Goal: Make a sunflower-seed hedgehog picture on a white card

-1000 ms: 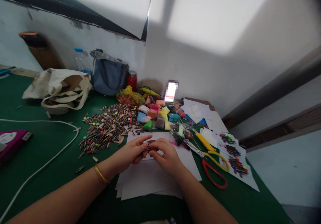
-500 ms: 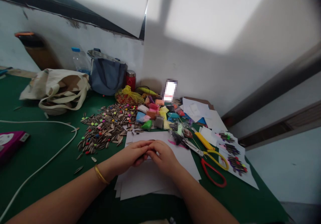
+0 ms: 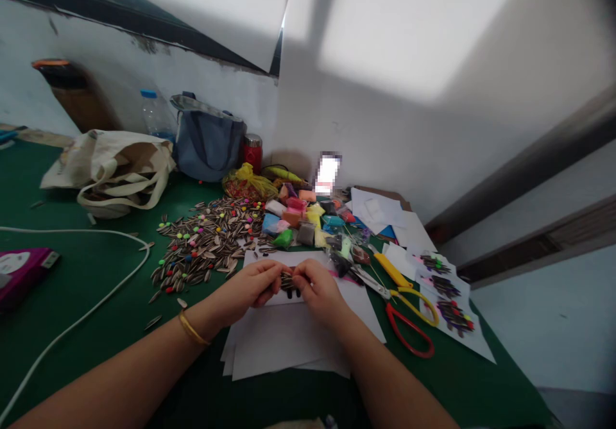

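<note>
Over a stack of white paper (image 3: pixel 289 345), my left hand (image 3: pixel 257 285) and my right hand (image 3: pixel 317 288) meet fingertip to fingertip. The fingers of both are closed in a pinch. What sits between the tips is too small and too covered to name. Just under the fingertips, a cluster of striped sunflower seeds (image 3: pixel 287 281) with short black pieces below it lies on the top sheet, partly hidden by the fingers. To the left spreads a pile of sunflower seeds (image 3: pixel 212 243) mixed with small coloured balls.
Bagged coloured clay (image 3: pixel 305 232) lies behind the paper. Scissors (image 3: pixel 409 326) with red and yellow handles and a yellow-handled cutter (image 3: pixel 392 270) are at the right, beside sheets with seed figures (image 3: pixel 455 317). A white cable (image 3: pixel 96 307) curves across the left. Bags (image 3: pixel 209 147) stand behind.
My hands have parted slightly and the right fingers have drawn back a little. The seed cluster and black pieces beneath them now show, where they were covered before.
</note>
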Motion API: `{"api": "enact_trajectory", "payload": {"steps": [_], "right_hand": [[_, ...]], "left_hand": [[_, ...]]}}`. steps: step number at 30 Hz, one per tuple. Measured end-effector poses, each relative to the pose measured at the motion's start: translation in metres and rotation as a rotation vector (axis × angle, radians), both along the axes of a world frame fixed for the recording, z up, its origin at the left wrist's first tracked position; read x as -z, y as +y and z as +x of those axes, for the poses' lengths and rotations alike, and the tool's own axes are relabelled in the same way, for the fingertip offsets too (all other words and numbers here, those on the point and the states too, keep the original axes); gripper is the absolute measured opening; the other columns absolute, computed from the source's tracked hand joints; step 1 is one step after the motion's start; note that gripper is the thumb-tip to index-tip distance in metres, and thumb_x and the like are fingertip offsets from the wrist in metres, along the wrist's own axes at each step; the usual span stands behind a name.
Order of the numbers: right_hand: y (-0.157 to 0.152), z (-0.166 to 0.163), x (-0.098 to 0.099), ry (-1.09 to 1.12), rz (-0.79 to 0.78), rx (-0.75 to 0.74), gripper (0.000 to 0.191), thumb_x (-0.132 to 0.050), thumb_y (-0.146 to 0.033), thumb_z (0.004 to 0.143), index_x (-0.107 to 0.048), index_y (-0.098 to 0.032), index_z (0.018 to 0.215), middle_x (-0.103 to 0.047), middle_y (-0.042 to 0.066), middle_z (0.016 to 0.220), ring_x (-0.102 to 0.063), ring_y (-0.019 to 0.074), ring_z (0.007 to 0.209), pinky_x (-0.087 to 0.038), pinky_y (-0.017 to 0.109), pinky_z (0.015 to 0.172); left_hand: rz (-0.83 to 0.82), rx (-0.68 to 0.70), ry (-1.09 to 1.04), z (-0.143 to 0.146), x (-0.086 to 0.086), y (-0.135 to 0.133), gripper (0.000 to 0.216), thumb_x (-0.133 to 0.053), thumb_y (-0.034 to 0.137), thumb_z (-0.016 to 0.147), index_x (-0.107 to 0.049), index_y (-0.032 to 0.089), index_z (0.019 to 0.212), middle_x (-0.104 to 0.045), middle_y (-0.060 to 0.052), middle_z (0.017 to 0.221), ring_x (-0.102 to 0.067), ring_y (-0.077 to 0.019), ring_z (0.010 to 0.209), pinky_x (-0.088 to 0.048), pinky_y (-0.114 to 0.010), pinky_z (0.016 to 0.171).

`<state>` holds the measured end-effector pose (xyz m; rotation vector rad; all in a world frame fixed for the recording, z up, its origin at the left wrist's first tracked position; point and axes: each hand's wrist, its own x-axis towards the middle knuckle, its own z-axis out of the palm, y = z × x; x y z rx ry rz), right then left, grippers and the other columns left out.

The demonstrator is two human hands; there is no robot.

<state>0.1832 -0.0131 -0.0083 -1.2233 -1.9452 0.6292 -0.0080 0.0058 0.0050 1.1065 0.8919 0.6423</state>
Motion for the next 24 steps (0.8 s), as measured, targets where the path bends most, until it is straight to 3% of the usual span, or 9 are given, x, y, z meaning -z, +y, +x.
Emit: {"api": "enact_trajectory", "payload": {"steps": [5,9,12,17,24], "right_hand": [[-0.006,-0.008,0.0,-0.025,0.036,0.01,0.012,-0.051,-0.021,0.092,-0.058,-0.02,0.083,-0.062,0.002,0.081,-0.056,0.0161,0.077,-0.042,0.027,0.07],[-0.007,-0.008,0.001,0.033,-0.035,0.085,0.013,-0.05,-0.023,0.093,-0.057,-0.02,0.083,-0.061,0.001,0.077,-0.056,0.0152,0.072,-0.042,0.025,0.066],[-0.006,-0.01,0.002,0.139,-0.119,0.059,0.009,-0.052,-0.022,0.089,-0.059,-0.02,0.084,-0.063,0.0,0.077,-0.056,0.0141,0.069,-0.044,0.024,0.063],[-0.001,-0.005,0.002,0.142,-0.123,-0.032,0.018,-0.055,-0.019,0.085,-0.068,-0.021,0.097,-0.071,0.003,0.094,-0.064,0.0168,0.085,-0.049,0.028,0.078],[0.023,0.027,0.013,-0.056,-0.094,0.241,0.019,-0.05,-0.024,0.089,-0.067,-0.02,0.094,-0.07,0.005,0.094,-0.062,0.0196,0.085,-0.047,0.031,0.078]], "left_hand": [[-0.005,-0.044,0.006,0.007,0.0,-0.003,0.037,-0.065,0.051,0.078,-0.046,0.019,0.079,-0.051,0.007,0.058,-0.031,-0.0029,0.038,-0.016,-0.016,0.038],[-0.01,-0.076,-0.012,0.007,0.003,-0.001,0.036,-0.066,0.049,0.078,-0.046,0.019,0.077,-0.054,0.006,0.063,-0.032,-0.0018,0.038,-0.017,-0.016,0.038],[-0.01,-0.06,-0.001,0.006,0.004,-0.001,0.035,-0.066,0.047,0.078,-0.048,0.018,0.078,-0.052,0.007,0.061,-0.032,-0.0019,0.039,-0.017,-0.016,0.039],[-0.011,-0.078,0.008,0.005,0.0,-0.001,0.031,-0.063,0.045,0.08,-0.047,0.018,0.076,-0.047,0.008,0.055,-0.031,-0.0028,0.038,-0.017,-0.016,0.038],[0.058,-0.213,0.087,-0.011,0.001,0.019,0.028,-0.061,0.042,0.078,-0.047,0.019,0.073,-0.045,0.009,0.056,-0.032,-0.0037,0.038,-0.018,-0.017,0.038]]}}
